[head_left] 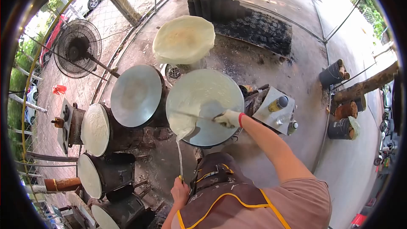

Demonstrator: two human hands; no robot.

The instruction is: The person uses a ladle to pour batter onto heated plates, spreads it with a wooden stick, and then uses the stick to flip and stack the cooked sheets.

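Griddles stood in a curved row as a person worked at the nearest round pan. The gloved right hand lay over the pan's near edge, fingers clenched on a thin stick laid across the sheet. The left hand, below, gripped a thin rod running up to the sheet's near edge. A finished stack sat beyond.

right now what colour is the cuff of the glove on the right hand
Red, on the white glove; clearest in the head view.
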